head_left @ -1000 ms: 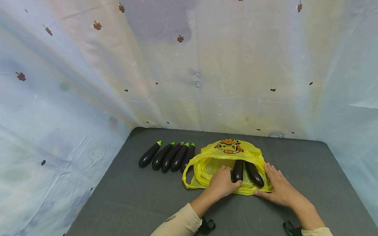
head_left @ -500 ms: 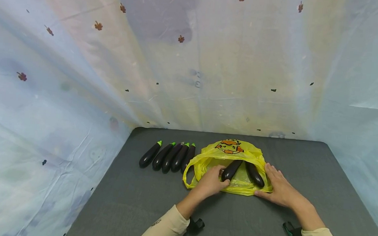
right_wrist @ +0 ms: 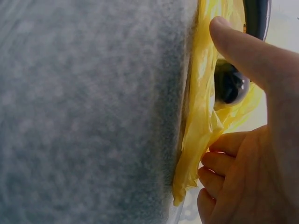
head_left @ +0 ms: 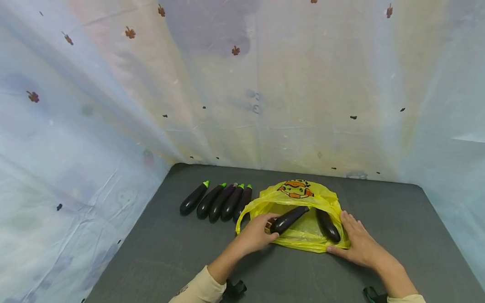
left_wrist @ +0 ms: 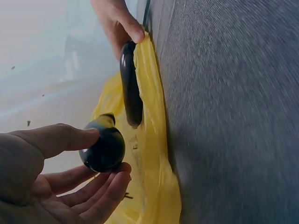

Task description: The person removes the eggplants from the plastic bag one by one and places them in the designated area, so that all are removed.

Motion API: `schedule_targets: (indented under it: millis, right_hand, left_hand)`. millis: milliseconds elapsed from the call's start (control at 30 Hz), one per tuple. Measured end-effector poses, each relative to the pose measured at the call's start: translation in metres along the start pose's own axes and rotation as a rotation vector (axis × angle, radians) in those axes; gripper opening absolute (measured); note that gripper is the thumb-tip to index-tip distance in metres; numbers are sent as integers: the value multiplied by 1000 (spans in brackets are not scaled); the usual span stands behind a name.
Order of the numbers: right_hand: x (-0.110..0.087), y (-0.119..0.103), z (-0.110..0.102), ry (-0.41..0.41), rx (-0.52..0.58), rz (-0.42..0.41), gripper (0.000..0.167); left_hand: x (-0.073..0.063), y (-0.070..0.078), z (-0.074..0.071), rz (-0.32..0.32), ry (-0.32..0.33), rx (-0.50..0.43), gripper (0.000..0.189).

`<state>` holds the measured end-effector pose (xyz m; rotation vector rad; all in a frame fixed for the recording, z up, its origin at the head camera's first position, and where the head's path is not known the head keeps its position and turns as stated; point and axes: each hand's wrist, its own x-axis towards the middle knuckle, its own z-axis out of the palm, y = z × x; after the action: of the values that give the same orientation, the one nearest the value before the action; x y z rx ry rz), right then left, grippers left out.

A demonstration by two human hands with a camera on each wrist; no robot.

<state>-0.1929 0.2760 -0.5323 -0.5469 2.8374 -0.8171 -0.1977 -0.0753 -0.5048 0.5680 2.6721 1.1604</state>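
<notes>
In the head view my left hand (head_left: 254,233) grips a dark eggplant (head_left: 290,219) by its rounded end. The stem end still points into the mouth of the yellow plastic bag (head_left: 326,198). Thumb and fingertips pinch this eggplant's end in the left wrist view (left_wrist: 105,151). A second eggplant (head_left: 327,225) lies inside the bag at the right. My right hand (head_left: 359,242) rests against the bag's right side, fingers extended along it and thumb at the lower rim (right_wrist: 201,93).
To the left of the bag, several eggplants (head_left: 216,202) lie side by side on the grey tabletop (head_left: 171,253). A patterned curtain (head_left: 295,81) hangs behind the table and along its sides. The bag's handle loop (head_left: 241,218) lies close to the row.
My left hand has moved left with the eggplant, which has swung from upright to slanting and come away from the second one. My right hand has stayed on the bag.
</notes>
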Motion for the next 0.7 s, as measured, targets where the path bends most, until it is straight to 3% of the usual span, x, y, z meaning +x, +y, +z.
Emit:
schedule_targets:
  millis: [333,700]
  right_hand:
    - [0,1,2,2,-6,2,126]
    - [-1,0,3,-3,-4,16,128]
  left_hand:
    - [-16,-10,-18,19,-8,36,55]
    - [-28,-16,-37,26,-3,12,55]
